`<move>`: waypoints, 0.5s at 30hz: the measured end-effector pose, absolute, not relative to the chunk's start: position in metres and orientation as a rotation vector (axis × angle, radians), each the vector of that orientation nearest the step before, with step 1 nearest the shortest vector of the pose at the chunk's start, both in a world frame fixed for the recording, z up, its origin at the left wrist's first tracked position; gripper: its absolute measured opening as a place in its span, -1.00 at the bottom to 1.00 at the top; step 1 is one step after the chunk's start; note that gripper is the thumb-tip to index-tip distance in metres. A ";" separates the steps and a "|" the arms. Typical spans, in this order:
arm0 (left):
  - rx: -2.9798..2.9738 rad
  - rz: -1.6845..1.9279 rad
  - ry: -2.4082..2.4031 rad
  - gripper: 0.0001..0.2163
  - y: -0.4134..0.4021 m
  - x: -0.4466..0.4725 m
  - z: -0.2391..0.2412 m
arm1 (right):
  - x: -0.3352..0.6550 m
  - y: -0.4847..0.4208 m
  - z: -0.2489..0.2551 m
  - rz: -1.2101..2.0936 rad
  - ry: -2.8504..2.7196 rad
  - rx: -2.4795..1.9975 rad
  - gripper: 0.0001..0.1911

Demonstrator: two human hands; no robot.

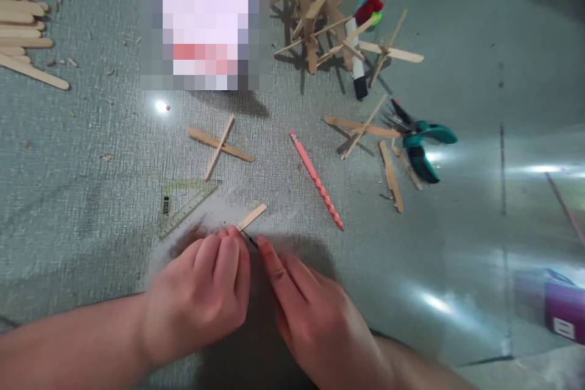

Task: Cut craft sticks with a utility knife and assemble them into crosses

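Observation:
My left hand (205, 280) is closed, its fingertips pinching a wooden craft stick (253, 216) whose far end points up to the right. A slim tool with a dark shaft and a fine metal tip (250, 240) is gripped in my right hand (315, 311), index finger stretched along it. The tip meets the stick beside my left fingertips; the tool's handle is hidden in my palm. Just beyond my left hand lies a clear triangular ruler (191, 210), with pale dust around it. Two crossed craft sticks (222, 146) rest farther up.
A pink pencil (315, 178) lies right of centre. Teal-handled pliers (418, 134) touch another stick cross (363, 128). Beyond are a pile of joined sticks (315, 6) and a white marker (356, 55). Loose sticks (27, 30) lie far left, a purple box (564, 311) far right.

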State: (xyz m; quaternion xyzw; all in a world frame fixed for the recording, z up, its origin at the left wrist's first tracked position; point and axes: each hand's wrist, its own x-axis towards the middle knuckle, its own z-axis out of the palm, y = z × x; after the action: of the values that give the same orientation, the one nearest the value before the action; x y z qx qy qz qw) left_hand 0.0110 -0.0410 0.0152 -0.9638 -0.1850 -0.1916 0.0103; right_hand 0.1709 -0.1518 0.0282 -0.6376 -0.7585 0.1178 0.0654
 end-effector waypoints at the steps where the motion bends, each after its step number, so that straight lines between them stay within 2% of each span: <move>1: -3.011 -0.590 -0.568 -0.84 -0.041 0.011 0.015 | 0.171 -0.154 0.028 0.366 -2.289 -1.925 -0.41; 8: -2.999 -0.640 -0.548 -0.85 -0.042 0.008 0.012 | 0.183 -0.164 0.030 0.381 -2.192 -1.931 -0.41; 11: -3.028 -0.699 -0.546 -0.85 -0.041 0.007 0.010 | 0.191 -0.160 0.032 0.500 -1.995 -1.910 -0.42; 15: -3.087 -0.705 -0.573 -0.90 -0.036 0.005 0.011 | 0.198 -0.151 0.029 0.799 -1.663 -1.768 -0.61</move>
State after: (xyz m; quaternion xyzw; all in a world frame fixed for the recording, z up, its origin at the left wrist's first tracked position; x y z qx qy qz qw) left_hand 0.0045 -0.0359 0.0108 -0.9586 -0.1779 -0.2189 -0.0379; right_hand 0.1983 -0.1508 0.0285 -0.6624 -0.6231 0.2992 0.2889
